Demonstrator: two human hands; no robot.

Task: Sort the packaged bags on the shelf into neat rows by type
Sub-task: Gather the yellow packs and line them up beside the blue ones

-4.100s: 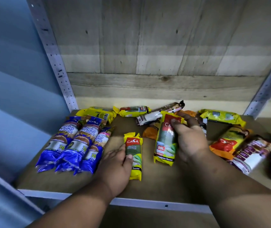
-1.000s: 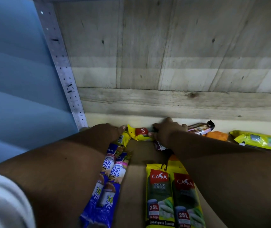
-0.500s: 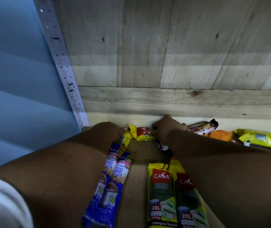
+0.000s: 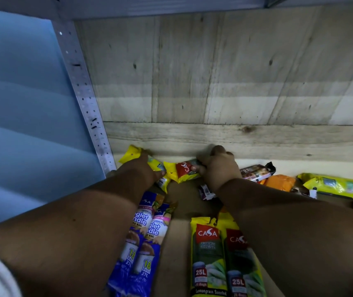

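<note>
The shelf [image 4: 180, 202] carries packaged bags, with a perforated steel upright [image 4: 85, 99] at its left rear corner and a plank wall [image 4: 214, 82] behind. The left hand [image 4: 143, 170] lies closed over a yellow pack [image 4: 136, 154] at the rear left; this grip holds the pack, whose one end projects beyond the knuckles toward the upright and whose other end shows below the thumb. Directly nearer the camera than this grip, two blue packs [image 4: 143, 232] lie side by side, lengthwise, partly hidden under the left forearm. Between the two grips lies a second yellow pack [image 4: 182, 170] with a red label; its right end is inside the right hand [image 4: 218, 168], which is closed around it against the wall. Nearer the camera than the right grip, two yellow 25L packs [image 4: 210, 254] lie parallel and touching, the right one partly covered by the right forearm. Just right of the right grip lies a brown pack [image 4: 257, 171], then an orange pack [image 4: 280, 182], then a long yellow-green pack [image 4: 338, 185], all unsorted at the rear. A small white-purple pack [image 4: 206, 192] shows beneath the right wrist.
</note>
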